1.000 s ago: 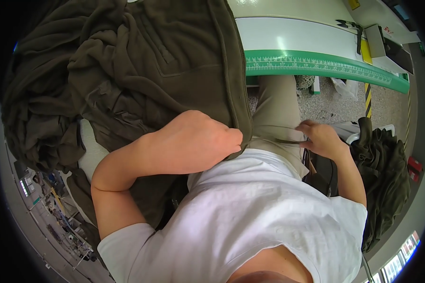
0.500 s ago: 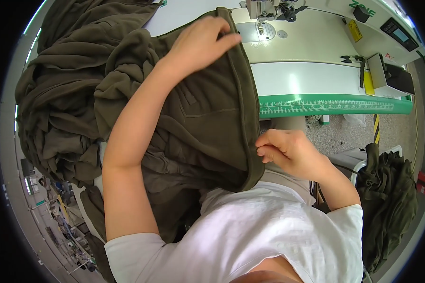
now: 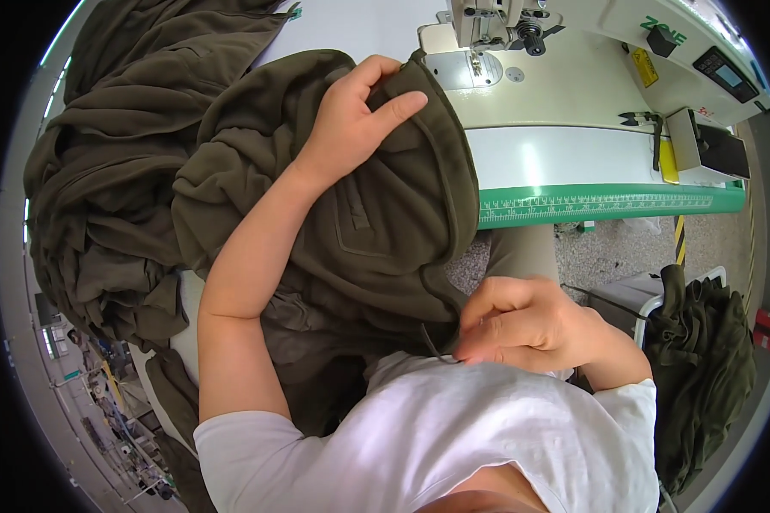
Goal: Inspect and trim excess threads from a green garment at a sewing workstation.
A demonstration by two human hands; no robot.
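Observation:
A dark olive garment (image 3: pixel 385 205), with a stitched pocket outline and a seamed edge, lies bunched over the table's front and my lap. My left hand (image 3: pixel 351 128) rests on its upper part near the sewing machine, thumb and index finger spread apart; the other fingertips are partly out of sight. Lower down, in front of my shirt, my right hand (image 3: pixel 530 325) is closed in a pinch. A thin dark strip (image 3: pixel 435 346) curves out from its fingertips; whether it joins the garment I cannot tell. The sewing machine's needle area (image 3: pixel 476 67) stands just right of the garment's top corner.
A large heap of olive fabric (image 3: pixel 103 171) covers the left side. Along the table's front edge runs a green ruler strip (image 3: pixel 607 203). A small open box (image 3: pixel 706 145) sits at the right, above a bin with more olive fabric (image 3: pixel 697 368).
My right hand has come down toward me, with a thin dark strip now showing at its fingers. My left hand has moved slightly nearer, and the garment's upper part has bunched up.

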